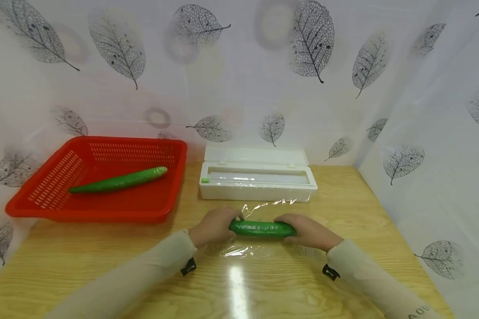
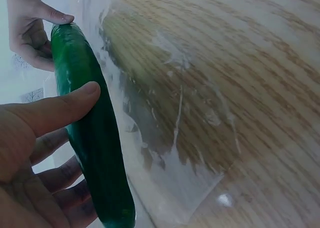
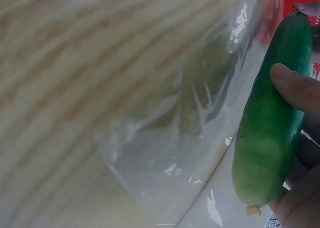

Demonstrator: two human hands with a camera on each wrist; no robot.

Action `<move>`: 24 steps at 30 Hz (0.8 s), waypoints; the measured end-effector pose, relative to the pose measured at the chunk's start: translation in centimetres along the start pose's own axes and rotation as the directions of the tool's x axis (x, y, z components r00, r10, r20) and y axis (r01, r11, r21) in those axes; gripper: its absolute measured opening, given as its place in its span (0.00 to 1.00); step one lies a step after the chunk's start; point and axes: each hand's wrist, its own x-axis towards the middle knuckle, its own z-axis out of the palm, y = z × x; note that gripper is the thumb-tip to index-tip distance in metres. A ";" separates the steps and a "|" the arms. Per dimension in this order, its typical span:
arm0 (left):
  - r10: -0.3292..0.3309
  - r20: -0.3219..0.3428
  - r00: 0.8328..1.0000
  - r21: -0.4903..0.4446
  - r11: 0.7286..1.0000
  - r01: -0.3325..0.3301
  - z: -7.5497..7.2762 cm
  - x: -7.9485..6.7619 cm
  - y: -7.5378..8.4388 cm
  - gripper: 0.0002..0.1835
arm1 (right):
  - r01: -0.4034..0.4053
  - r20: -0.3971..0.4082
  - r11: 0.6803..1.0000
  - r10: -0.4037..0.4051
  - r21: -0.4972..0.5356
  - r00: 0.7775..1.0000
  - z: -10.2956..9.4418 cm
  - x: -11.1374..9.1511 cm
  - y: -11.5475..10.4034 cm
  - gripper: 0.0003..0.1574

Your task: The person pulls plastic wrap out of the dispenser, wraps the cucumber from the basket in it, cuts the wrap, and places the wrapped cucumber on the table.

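A green cucumber (image 1: pixel 262 228) lies crosswise between both hands, in front of the white box. My left hand (image 1: pixel 215 226) grips its left end, the thumb on the near side in the left wrist view. The right end is held by my right hand (image 1: pixel 309 232), whose thumb presses on the cucumber (image 3: pixel 272 123) in the right wrist view. Clear plastic wrap (image 2: pixel 175 113) spreads under and around the cucumber, from the box toward the near side of the table. The box, a white cling film dispenser (image 1: pixel 259 193), stands with its lid raised behind the hands.
A red plastic basket (image 1: pixel 115 215) stands at the left with another cucumber (image 1: pixel 119 181) inside. The wooden table (image 1: pixel 287 288) reaches a leaf-patterned curtain (image 1: pixel 239 88) at the back and right. A small green piece (image 1: pixel 205 180) sits on the dispenser's left end.
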 end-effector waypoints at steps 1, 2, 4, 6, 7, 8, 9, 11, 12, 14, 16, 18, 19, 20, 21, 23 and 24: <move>0.004 0.001 1.000 0.005 1.000 -0.004 0.1 0.0 0.0 0.22 | -0.001 0.003 1.000 0.001 -0.005 1.000 0.1 0.0 0.1 0.32; 0.008 0.004 1.000 0.010 1.000 -0.008 0.2 0.0 0.0 0.21 | -0.007 0.008 1.000 0.007 -0.006 1.000 0.2 0.0 0.1 0.33; 0.013 0.010 1.000 0.019 1.000 -0.013 0.2 0.1 0.0 0.22 | -0.008 0.017 1.000 0.009 -0.013 1.000 0.4 -0.1 0.2 0.33; 0.017 0.022 1.000 0.034 0.999 -0.017 0.3 0.1 0.0 0.22 | -0.002 0.025 1.000 0.003 -0.024 1.000 0.5 -0.1 0.2 0.33; 0.018 0.026 0.999 0.043 0.999 -0.019 0.4 0.1 0.0 0.22 | -0.003 0.025 1.000 0.004 -0.025 1.000 0.5 -0.2 0.2 0.33; 0.021 0.030 0.999 0.050 0.998 -0.022 0.5 0.2 0.0 0.23 | -0.005 0.027 1.000 0.006 -0.029 1.000 0.5 -0.2 0.2 0.33; 0.024 0.032 0.999 0.058 0.998 -0.026 0.5 0.2 0.0 0.23 | -0.005 0.027 1.000 0.006 -0.030 1.000 0.5 -0.2 0.3 0.33; 0.034 0.036 0.999 0.070 0.997 -0.036 0.6 0.2 0.1 0.25 | -0.003 0.027 0.999 0.004 -0.032 1.000 0.5 -0.3 0.3 0.33; 0.041 0.038 0.998 0.074 0.996 -0.044 0.7 0.3 0.1 0.26 | -0.001 0.026 0.999 0.002 -0.032 1.000 0.5 -0.3 0.3 0.33; 0.050 0.043 0.998 0.079 0.995 -0.054 0.8 0.3 0.2 0.28 | -0.004 0.019 0.999 0.005 -0.035 1.000 0.4 -0.4 0.4 0.33; 0.049 0.049 0.998 0.083 0.995 -0.053 1.0 0.3 0.4 0.28 | -0.009 -0.001 0.999 0.009 -0.039 1.000 0.2 -0.8 0.4 0.34; 0.041 0.053 0.998 0.082 0.996 -0.045 1.1 0.3 0.6 0.28 | -0.001 -0.049 0.998 -0.002 -0.060 0.999 -0.3 -1.6 0.5 0.31; 0.039 0.051 0.998 0.081 0.996 -0.043 1.2 0.3 0.6 0.28 | 0.008 -0.076 0.997 -0.014 -0.072 0.997 -0.5 -2.0 0.6 0.29; 0.035 0.049 0.998 0.077 0.996 -0.039 1.2 0.2 0.6 0.27 | 0.012 -0.096 0.997 -0.019 -0.078 0.995 -0.8 -2.5 0.8 0.25; 0.033 0.047 0.998 0.076 0.996 -0.037 1.3 0.3 0.6 0.27 | 0.016 -0.109 0.996 -0.025 -0.089 0.994 -1.1 -3.0 0.9 0.21; 0.035 0.043 0.998 0.072 0.997 -0.038 1.3 0.3 0.5 0.27 | 0.019 -0.111 0.994 -0.031 -0.107 0.993 -1.4 -3.9 1.4 0.14; 0.037 0.042 0.998 0.072 0.997 -0.040 1.3 0.2 0.4 0.27 | 0.019 -0.097 0.994 -0.030 -0.109 0.995 -1.4 -4.3 1.6 0.12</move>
